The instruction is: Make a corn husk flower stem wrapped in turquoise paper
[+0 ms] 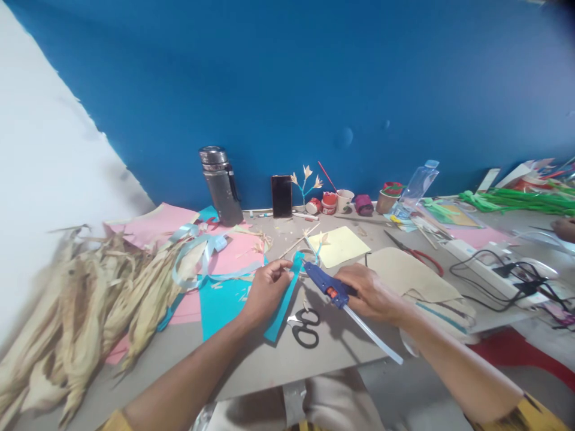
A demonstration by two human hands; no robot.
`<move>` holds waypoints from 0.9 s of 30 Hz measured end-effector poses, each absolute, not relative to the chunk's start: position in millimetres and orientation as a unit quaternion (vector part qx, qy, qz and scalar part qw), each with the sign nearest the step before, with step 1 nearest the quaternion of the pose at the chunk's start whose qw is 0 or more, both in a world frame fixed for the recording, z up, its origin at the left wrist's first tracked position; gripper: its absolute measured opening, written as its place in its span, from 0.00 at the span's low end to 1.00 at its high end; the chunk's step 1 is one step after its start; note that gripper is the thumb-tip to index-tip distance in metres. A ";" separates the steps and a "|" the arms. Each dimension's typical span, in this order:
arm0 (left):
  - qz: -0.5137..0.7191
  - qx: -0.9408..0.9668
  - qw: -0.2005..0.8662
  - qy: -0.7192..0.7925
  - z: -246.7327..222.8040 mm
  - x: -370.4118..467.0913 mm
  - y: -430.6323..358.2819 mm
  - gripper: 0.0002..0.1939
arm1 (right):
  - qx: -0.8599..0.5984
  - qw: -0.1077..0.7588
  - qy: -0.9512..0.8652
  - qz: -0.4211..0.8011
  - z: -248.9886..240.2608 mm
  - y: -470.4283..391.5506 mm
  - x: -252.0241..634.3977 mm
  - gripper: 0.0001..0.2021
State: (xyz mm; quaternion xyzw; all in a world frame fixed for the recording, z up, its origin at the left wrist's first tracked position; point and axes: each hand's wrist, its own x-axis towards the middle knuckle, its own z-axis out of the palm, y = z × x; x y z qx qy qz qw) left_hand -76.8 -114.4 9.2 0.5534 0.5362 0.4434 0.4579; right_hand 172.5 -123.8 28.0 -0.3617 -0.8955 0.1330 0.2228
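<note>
My left hand (268, 288) pinches the upper part of a turquoise paper strip (283, 311), which hangs down toward the table's front. In my right hand (366, 290) is a blue glue gun (326, 284), a clear glue stick (375, 335) trailing from its back. The gun's nozzle is close to the top of the strip; whether they touch I cannot tell. Just behind the strip's top rises a pale flower (323, 239) on a turquoise stem. Black-handled scissors (306, 328) lie on the table below the nozzle.
Dried husks (85, 299) cover the left side. Turquoise paper (220, 308) lies beside my left hand. A flask (221, 188), a phone (281, 196) and small pots stand along the wall. Right are folded cloth (411, 272), red-handled scissors (426, 260), a power strip (487, 269) and another person's hand (563, 228).
</note>
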 end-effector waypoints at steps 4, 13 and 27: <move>0.448 0.556 0.448 0.537 10.8 -76.3 -114.9 0.17 | -0.348 0.215 -0.902 0.136 26.0 -125.3 171.1 0.09; 0.438 0.553 0.456 0.543 9.4 -78.5 -112.6 0.16 | -0.469 0.207 -0.854 0.086 24.8 -114.7 178.1 0.07; 0.534 0.408 0.565 0.479 5.9 -91.4 -96.5 0.18 | -0.657 0.047 -0.752 0.022 36.3 -90.4 202.3 0.10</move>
